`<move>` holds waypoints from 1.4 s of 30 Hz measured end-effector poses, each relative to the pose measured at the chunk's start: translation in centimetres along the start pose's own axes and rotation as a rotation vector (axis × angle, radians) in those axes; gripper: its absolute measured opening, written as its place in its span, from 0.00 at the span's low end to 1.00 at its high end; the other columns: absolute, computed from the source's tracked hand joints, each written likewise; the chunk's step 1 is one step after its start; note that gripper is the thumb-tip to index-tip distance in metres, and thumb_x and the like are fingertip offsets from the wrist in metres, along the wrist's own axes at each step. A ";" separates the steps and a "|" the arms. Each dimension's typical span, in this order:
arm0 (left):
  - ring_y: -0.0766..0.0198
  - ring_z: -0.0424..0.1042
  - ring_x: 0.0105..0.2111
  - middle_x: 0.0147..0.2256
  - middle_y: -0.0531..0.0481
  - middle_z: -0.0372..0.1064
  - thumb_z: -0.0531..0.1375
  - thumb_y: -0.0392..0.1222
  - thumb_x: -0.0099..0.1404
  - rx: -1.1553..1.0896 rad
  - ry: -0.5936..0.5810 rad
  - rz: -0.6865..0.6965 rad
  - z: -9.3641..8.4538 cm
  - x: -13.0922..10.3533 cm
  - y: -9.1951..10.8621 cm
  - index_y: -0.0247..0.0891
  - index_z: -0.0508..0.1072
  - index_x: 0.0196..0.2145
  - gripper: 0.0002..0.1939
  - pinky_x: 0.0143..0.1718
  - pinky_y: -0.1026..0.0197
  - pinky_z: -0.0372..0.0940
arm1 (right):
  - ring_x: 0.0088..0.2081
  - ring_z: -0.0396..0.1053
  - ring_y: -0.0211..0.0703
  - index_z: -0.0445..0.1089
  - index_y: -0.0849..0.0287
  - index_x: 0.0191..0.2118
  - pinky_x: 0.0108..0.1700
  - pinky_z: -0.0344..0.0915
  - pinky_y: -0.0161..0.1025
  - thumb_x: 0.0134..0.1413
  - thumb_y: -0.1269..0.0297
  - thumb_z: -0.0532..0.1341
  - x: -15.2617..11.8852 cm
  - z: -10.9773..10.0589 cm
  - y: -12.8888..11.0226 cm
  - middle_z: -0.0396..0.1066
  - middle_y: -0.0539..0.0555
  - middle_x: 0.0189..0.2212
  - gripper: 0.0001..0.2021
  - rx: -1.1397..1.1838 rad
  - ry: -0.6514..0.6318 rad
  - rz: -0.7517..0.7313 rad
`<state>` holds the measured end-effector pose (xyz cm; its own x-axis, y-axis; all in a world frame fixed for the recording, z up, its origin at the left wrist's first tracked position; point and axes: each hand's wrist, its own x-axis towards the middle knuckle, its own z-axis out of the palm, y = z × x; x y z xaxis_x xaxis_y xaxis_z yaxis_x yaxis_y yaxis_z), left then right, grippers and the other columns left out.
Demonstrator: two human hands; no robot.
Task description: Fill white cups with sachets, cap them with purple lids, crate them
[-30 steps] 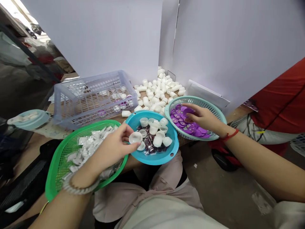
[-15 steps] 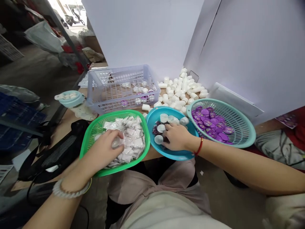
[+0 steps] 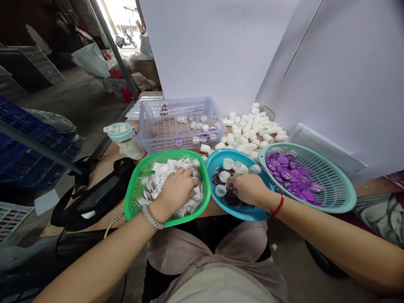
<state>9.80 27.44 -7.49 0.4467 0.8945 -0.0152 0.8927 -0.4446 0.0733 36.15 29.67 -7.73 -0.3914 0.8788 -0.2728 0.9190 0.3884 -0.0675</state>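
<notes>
My left hand (image 3: 179,188) reaches into a green basket (image 3: 134,185) heaped with small white packets (image 3: 154,185). Its fingers are bent down over the packets at the right side, and what lies under them is hidden. Over the blue bowl (image 3: 221,155), my right hand (image 3: 244,188) is closed with its fingertips down among dark packets (image 3: 217,174); what it grips is too hidden to make out. Several translucent cups (image 3: 221,190) lie in the bowl beside those fingers.
A clear lilac crate (image 3: 176,145) holds white and purple pieces. Behind the bowl lie white capsule parts (image 3: 249,126). To the right, a teal basket (image 3: 347,198) holds purple discs (image 3: 295,173). A cup (image 3: 131,147) and black bag (image 3: 104,195) stand left.
My left hand has moved to the right over the packets, and the translucent cup by its fingers is no longer visible. My right hand's fingers have drawn together. The camera view has shifted left.
</notes>
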 end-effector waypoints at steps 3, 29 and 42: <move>0.45 0.73 0.50 0.47 0.42 0.76 0.69 0.43 0.68 -0.040 0.083 -0.038 -0.8 -0.6 -0.1 0.43 0.85 0.46 0.09 0.51 0.47 0.69 | 0.41 0.76 0.48 0.78 0.55 0.48 0.40 0.65 0.40 0.62 0.67 0.66 -0.7 -1.4 0.1 0.81 0.55 0.39 0.10 0.377 0.126 -0.055; 0.64 0.70 0.40 0.39 0.52 0.74 0.73 0.55 0.64 -1.877 0.286 -0.292 -2.1 -0.5 8.6 0.43 0.76 0.49 0.22 0.47 0.62 0.65 | 0.31 0.77 0.38 0.76 0.55 0.32 0.27 0.65 0.33 0.59 0.74 0.67 -2.7 -2.2 -3.9 0.83 0.52 0.33 0.06 0.977 0.930 -0.448; 0.66 0.77 0.36 0.40 0.49 0.83 0.77 0.44 0.57 -1.903 0.497 -0.286 -2.4 0.5 9.3 0.41 0.80 0.40 0.15 0.39 0.66 0.72 | 0.39 0.70 0.43 0.70 0.49 0.61 0.39 0.75 0.41 0.63 0.70 0.64 -6.3 -0.7 -2.0 0.66 0.55 0.44 0.22 1.077 0.848 -0.408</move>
<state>18.21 23.87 -4.43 -0.0252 0.9996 -0.0126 -0.4284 0.0005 0.9036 36.73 23.53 -5.22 -0.1882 0.8049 0.5628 0.1733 0.5913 -0.7876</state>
